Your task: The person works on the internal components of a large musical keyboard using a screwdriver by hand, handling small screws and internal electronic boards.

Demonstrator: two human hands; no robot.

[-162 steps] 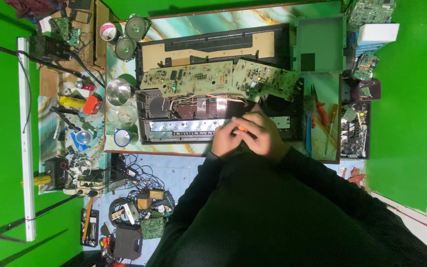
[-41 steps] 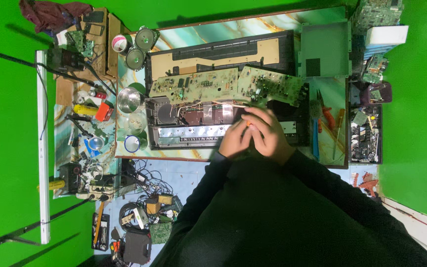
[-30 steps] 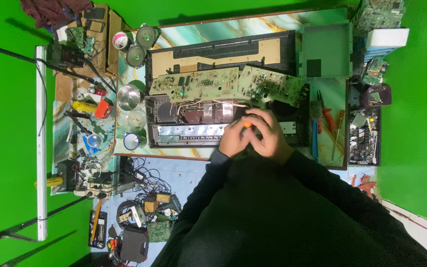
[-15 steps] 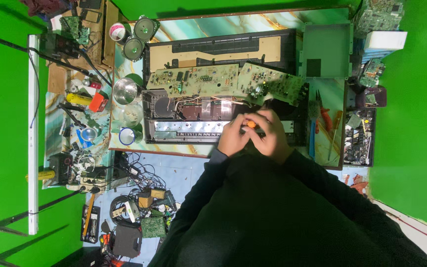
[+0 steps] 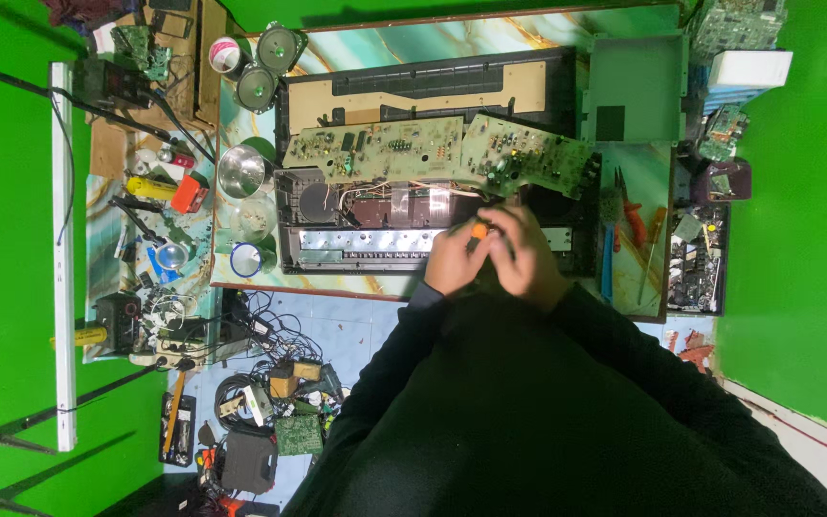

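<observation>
Looking straight down from above, a person in a black top leans over a cluttered table (image 5: 413, 43) with a marbled green top. Both hands meet over an opened black electronic device (image 5: 385, 220), its cover off and its wiring and metal strip showing. The left hand (image 5: 454, 260) and right hand (image 5: 528, 258) press close together, touching, with fingers curled around a small orange-handled tool (image 5: 479, 230) at the near right part of the device. Each hand's grip looks clenched on that tool, though which hand bears most of it cannot be told.

2 green circuit boards (image 5: 433, 148) lie tilted across the far side of the device, just beyond the hands. Farther still sits a long black panel (image 5: 423, 86) with a tan face. To the right of it rests a green square box lid (image 5: 629, 91).

Left of the device stand a shiny metal bowl (image 5: 241, 172) and a white-rimmed cup (image 5: 246, 258). 2 round speakers (image 5: 270, 62) lie at the far left corner. Red-handled pliers (image 5: 629, 215) lie to the right of the hands. On the floor near the person's left, tangled cables (image 5: 260, 383) and small parts spread out.
</observation>
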